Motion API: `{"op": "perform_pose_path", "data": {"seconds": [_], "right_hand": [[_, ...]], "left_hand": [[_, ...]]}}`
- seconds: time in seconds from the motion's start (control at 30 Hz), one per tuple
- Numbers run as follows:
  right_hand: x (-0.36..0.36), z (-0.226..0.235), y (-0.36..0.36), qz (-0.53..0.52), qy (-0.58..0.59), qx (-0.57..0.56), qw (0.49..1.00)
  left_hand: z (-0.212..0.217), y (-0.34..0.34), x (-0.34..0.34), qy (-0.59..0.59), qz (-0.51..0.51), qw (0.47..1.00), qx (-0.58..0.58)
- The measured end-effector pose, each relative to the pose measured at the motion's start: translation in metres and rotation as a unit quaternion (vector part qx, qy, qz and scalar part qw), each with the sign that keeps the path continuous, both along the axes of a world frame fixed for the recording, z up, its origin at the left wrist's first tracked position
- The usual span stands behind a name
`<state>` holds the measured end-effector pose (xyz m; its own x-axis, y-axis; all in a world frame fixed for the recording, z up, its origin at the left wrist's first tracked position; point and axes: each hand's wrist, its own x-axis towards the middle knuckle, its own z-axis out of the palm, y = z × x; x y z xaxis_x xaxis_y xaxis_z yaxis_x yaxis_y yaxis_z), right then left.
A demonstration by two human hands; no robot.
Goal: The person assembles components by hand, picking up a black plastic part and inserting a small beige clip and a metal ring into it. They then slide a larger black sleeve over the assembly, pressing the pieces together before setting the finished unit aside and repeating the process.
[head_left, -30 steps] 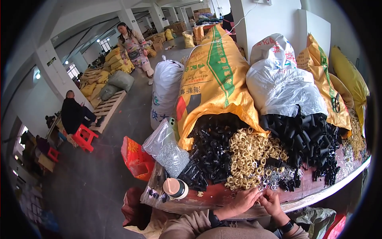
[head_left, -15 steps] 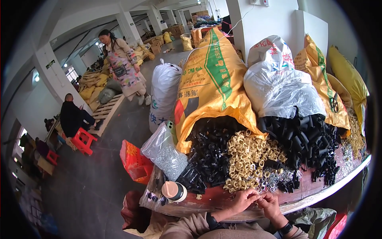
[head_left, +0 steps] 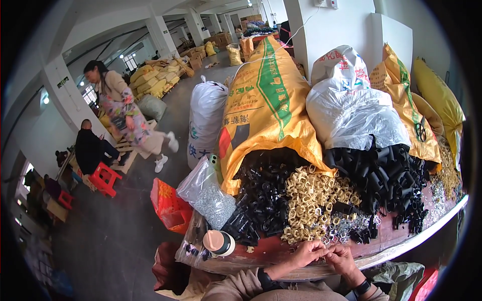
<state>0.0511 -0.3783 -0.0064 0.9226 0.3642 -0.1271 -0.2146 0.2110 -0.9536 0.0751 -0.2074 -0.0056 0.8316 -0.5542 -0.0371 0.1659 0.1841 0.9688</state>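
Bench (head_left: 273, 247) front edge curves close to the wearer; narrow red strip between edge and piles, lidded cup (head_left: 219, 243) at left end, floor (head_left: 115, 226) beyond. Left hand (head_left: 307, 253) and right hand (head_left: 341, 258) near that edge, fingers pinched narrow, tips meeting; can't tell what's between. Silver metal bits (head_left: 346, 226) and tan pieces (head_left: 307, 200) just past fingertips, black tubes (head_left: 379, 175) farther right.

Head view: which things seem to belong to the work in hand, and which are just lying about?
Seemingly in the job:
- left hand and right hand, fingertips close together; anything pinched is too small to tell
- tan parts, heaped just beyond them
- silver pieces
- small black parts

Seemingly just lying about:
- pink-lidded cup
- red bag
- red stool
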Motion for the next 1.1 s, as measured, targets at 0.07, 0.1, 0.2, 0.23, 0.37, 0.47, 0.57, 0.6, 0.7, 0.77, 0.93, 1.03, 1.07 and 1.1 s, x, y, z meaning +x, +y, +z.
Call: {"op": "perform_pose_path", "data": {"seconds": [0.07,0.1,0.2,0.23,0.37,0.47,0.57,0.6,0.7,0.77,0.93,1.03,1.07,1.1], "right_hand": [[0.002,-0.002,-0.001,0.006,-0.017,0.000,1.000],[0.002,-0.002,-0.001,0.006,-0.017,0.000,1.000],[0.001,0.002,0.003,-0.018,-0.049,-0.035,0.998],[0.002,0.002,0.005,-0.019,-0.050,-0.035,0.998],[-0.003,0.000,0.008,-0.056,-0.136,-0.087,0.985],[-0.001,-0.003,0.002,-0.062,0.177,0.269,0.945],[0.010,-0.011,-0.005,-0.046,0.169,0.192,0.966],[0.009,-0.011,-0.007,-0.055,0.140,0.129,0.980],[0.011,0.008,-0.005,-0.055,0.095,0.000,0.994],[0.009,-0.006,-0.010,-0.077,0.022,-0.070,0.994],[0.008,0.012,-0.018,-0.057,-0.107,-0.249,0.961],[0.005,0.003,-0.021,-0.047,-0.107,-0.263,0.958],[0.005,0.000,-0.022,-0.041,-0.111,-0.269,0.956],[0.005,-0.002,-0.021,-0.042,-0.108,-0.269,0.956]], "left_hand": [[0.000,0.000,0.000,0.004,-0.005,1.000,0.007],[-0.003,0.001,0.001,0.010,-0.006,1.000,0.008],[-0.009,0.001,-0.001,0.021,-0.008,1.000,0.009],[-0.009,0.001,-0.001,0.027,0.000,1.000,0.009],[-0.013,-0.004,-0.007,-0.035,0.044,0.998,0.043],[-0.014,-0.008,-0.012,-0.179,0.088,0.974,0.107],[-0.003,-0.004,-0.012,-0.328,0.101,0.900,0.270],[-0.001,-0.005,-0.013,-0.321,0.091,0.892,0.304],[0.014,-0.002,-0.008,-0.359,0.102,0.858,0.354],[0.013,0.003,0.000,-0.332,0.123,0.886,0.300],[0.036,0.043,0.031,-0.362,0.297,0.787,0.403],[0.037,0.062,0.043,-0.355,0.313,0.728,0.495],[0.033,0.065,0.046,-0.345,0.301,0.696,0.553],[0.031,0.068,0.048,-0.344,0.298,0.697,0.554]]}}
